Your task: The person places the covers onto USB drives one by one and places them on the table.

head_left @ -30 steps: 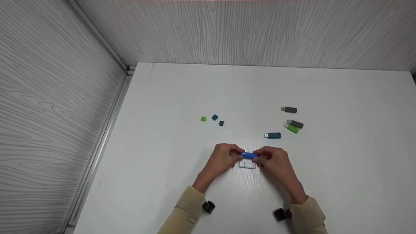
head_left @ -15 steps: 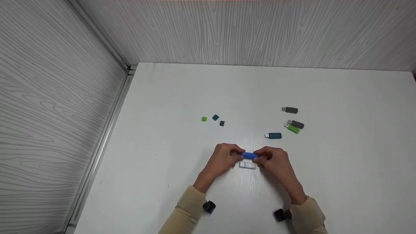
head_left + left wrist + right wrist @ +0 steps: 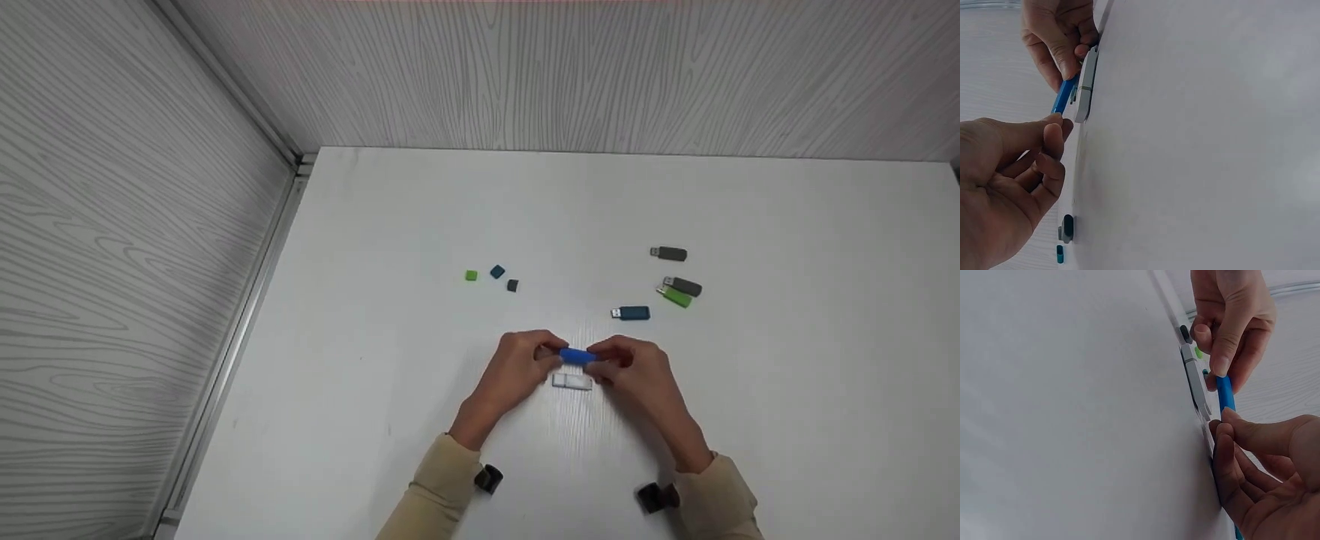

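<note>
Between both hands, just over the table, is a blue USB stick (image 3: 577, 356). My left hand (image 3: 517, 367) pinches its left end between thumb and fingers. At the right end, the thumb and fingers of my right hand (image 3: 637, 371) pinch it too. The fingertips cover both ends, so only the blue middle shows. A white USB stick (image 3: 571, 382) lies on the table on the near side of the blue one. In the left wrist view, the blue stick (image 3: 1063, 97) slants beside the white stick (image 3: 1087, 84).
Left of centre lie three small caps: a green cap (image 3: 471, 275), a teal cap (image 3: 497, 271) and a dark grey cap (image 3: 513, 286). Uncapped sticks lie to the right: a teal stick (image 3: 631, 313), a green stick (image 3: 676, 298) touching a grey stick (image 3: 684, 286), and another grey stick (image 3: 670, 254).
Both hands keep their pinch on the blue USB stick. They have shifted very slightly away from me and to the right with it. The other sticks and caps stay put.
</note>
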`<state>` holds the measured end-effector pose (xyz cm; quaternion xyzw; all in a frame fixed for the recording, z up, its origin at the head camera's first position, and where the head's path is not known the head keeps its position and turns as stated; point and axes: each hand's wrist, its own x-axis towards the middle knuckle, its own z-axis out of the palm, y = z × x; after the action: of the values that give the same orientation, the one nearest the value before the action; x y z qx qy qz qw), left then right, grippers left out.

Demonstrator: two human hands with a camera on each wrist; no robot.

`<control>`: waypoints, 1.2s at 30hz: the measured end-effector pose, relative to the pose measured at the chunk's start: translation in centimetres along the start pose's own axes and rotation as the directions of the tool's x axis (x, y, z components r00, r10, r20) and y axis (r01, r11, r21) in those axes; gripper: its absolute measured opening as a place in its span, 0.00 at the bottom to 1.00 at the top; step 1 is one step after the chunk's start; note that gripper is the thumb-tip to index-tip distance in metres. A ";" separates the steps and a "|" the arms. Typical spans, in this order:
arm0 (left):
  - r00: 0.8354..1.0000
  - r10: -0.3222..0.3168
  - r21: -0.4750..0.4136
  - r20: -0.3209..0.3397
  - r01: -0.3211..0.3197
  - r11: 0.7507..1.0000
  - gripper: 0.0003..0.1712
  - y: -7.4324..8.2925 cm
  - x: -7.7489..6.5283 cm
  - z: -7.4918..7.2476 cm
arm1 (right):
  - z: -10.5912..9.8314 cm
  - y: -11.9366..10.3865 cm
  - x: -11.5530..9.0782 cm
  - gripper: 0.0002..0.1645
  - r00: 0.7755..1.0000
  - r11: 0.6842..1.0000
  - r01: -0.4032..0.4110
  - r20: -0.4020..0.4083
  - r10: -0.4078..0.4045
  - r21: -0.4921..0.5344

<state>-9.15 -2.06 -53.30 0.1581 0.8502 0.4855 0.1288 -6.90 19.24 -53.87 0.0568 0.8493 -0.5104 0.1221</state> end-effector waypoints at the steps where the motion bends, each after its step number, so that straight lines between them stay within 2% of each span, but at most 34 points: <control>1: 1.000 0.003 0.008 -0.002 -0.003 1.000 0.12 0.1 0.0 0.0 | 0.0 0.0 -0.1 0.13 1.000 1.000 -0.001 -0.008 0.001 0.002; 6: 1.000 0.003 0.037 -0.009 -0.003 0.999 0.13 0.1 0.0 -0.1 | 0.1 0.0 -0.4 0.16 1.000 1.000 -0.006 -0.028 0.006 0.010; 11: 1.000 0.007 0.038 -0.022 -0.006 0.999 0.14 -0.1 -0.1 0.0 | 0.0 -0.1 -0.5 0.16 0.999 1.000 -0.007 -0.041 0.006 -0.015; 20: 0.999 -0.033 0.047 -0.028 0.035 0.998 0.14 -0.1 -0.3 0.2 | 0.2 0.1 -0.4 0.16 0.999 0.997 0.026 -0.042 -0.029 -0.066; 27: 0.999 -0.003 0.090 -0.048 0.008 0.996 0.13 -0.3 -0.4 0.2 | 0.3 0.2 -0.5 0.17 0.995 0.993 0.075 -0.065 -0.081 -0.094; 36: 0.999 0.013 0.079 -0.039 -0.010 0.997 0.12 -0.6 -0.4 0.3 | 0.3 0.2 -0.6 0.17 0.995 0.993 0.074 -0.064 -0.080 -0.090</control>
<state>-8.73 -2.26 -53.97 0.1581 0.8702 0.4552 0.1027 -6.21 19.10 -54.04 0.0357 0.8762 -0.4747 0.0758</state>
